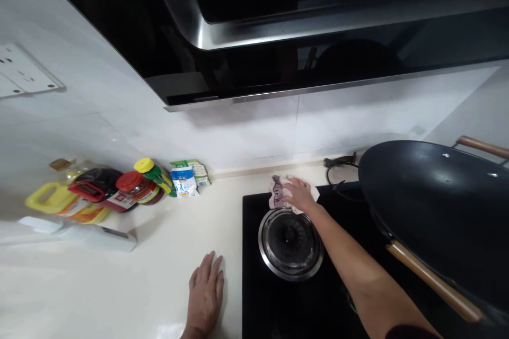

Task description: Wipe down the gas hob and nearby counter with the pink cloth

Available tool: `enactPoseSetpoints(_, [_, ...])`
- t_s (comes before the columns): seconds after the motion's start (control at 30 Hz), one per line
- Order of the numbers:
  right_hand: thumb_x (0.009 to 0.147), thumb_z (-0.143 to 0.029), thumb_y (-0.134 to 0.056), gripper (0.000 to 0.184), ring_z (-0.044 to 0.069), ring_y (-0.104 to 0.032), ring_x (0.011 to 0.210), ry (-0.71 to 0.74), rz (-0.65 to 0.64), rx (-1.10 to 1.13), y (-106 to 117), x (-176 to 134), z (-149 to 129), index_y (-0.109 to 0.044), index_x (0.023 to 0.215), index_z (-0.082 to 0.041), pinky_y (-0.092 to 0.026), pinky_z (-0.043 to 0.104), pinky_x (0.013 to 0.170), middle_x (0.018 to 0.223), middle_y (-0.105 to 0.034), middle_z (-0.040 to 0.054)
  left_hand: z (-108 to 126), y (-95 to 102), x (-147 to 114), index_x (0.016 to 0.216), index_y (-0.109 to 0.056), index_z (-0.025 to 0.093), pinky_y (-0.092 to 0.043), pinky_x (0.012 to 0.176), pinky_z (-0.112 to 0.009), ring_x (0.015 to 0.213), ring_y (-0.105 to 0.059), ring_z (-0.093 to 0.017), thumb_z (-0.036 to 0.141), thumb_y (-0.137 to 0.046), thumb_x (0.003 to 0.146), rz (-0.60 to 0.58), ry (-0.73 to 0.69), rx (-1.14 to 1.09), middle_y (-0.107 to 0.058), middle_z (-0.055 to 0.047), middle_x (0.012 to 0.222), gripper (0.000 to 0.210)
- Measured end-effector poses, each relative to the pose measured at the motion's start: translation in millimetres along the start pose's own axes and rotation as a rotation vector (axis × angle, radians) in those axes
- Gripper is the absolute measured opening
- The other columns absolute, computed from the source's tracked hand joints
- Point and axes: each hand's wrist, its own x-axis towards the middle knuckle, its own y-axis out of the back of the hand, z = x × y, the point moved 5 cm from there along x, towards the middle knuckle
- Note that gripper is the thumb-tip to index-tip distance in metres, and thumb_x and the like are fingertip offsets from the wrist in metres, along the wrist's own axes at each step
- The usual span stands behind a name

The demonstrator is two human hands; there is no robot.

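My right hand (299, 195) presses on a pale cloth (277, 194) with dark purple print, at the back edge of the black cooktop (262, 302). Its fingers are bent over the cloth and partly bunch it. Just in front of the cloth sits a round burner (291, 243) with a shiny metal ring; my right forearm passes along its right side. On the white countertop (167, 259), left of the cooktop, my left hand (205, 291) lies flat with its fingers stretched out, holding nothing.
A large black wok (433, 212) with wooden handles fills the right side. Overhead hangs a dark range hood (238, 77). Bottles, a red-lidded jar (141, 189) and seasoning packets (184, 182) stand along the wall at left. A black cable (338, 163) lies behind the cooktop.
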Motion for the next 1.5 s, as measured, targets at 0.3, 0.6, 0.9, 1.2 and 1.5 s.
enactPoseSetpoints(0.3, [0.098, -0.039, -0.050, 0.045, 0.032, -0.021, 0.152, -0.296, 0.125, -0.052, -1.0, -82.5, 37.4, -0.058, 0.141, -0.030, -0.021, 0.051, 0.119, 0.162, -0.039, 0.0094, 0.9, 0.1, 6.0, 0.140, -0.062, 0.026, -0.044, 0.111, -0.046, 0.141, -0.053, -0.026, 0.035, -0.038, 0.103, 0.020, 0.010, -0.005, -0.061, -0.011, 0.151, 0.045])
enactPoseSetpoints(0.6, [0.093, -0.028, -0.049, 0.045, 0.043, -0.030, 0.147, -0.450, 0.140, -0.068, -3.3, -165.6, 30.8, -0.060, 0.136, -0.018, -0.027, 0.061, 0.115, 0.153, -0.045, 0.0198, 2.2, -0.4, 10.5, 0.138, -0.064, 0.023, -0.045, 0.108, -0.046, 0.139, -0.054, -0.027, 0.035, -0.036, 0.104, 0.040, 0.014, -0.006, -0.062, -0.013, 0.148, 0.045])
enactPoseSetpoints(0.9, [0.088, -0.024, -0.061, 0.048, 0.047, -0.029, 0.150, -0.395, 0.154, -0.031, -41.5, -242.7, -40.4, -0.059, 0.136, -0.022, -0.023, 0.072, 0.117, 0.152, -0.051, 0.0187, -0.1, -3.9, 12.4, 0.141, -0.062, 0.025, -0.045, 0.107, -0.050, 0.140, -0.052, -0.029, 0.036, -0.036, 0.102, 0.024, 0.032, -0.041, -0.062, -0.013, 0.148, 0.048])
enactPoseSetpoints(1.2, [0.082, -0.027, -0.072, 0.045, 0.047, -0.027, 0.153, -0.010, 0.092, 0.253, -111.8, -285.8, -126.3, -0.069, 0.127, -0.029, -0.022, 0.073, 0.122, 0.156, -0.052, 0.0103, -1.0, -3.0, 13.8, 0.137, -0.065, 0.024, -0.048, 0.105, -0.047, 0.138, -0.055, -0.027, 0.035, -0.036, 0.103, 0.036, 0.018, -0.001, -0.063, -0.013, 0.147, 0.045])
enactPoseSetpoints(1.5, [0.098, -0.050, -0.059, 0.046, 0.039, -0.026, 0.155, 0.493, 0.040, 0.037, -80.9, -202.2, -197.4, -0.065, 0.130, -0.018, -0.030, 0.063, 0.122, 0.157, -0.046, 0.0173, -1.8, -3.5, 13.4, 0.136, -0.065, 0.024, -0.049, 0.104, -0.044, 0.137, -0.056, -0.026, 0.033, -0.038, 0.102, 0.055, -0.016, 0.043, -0.064, -0.012, 0.147, 0.045])
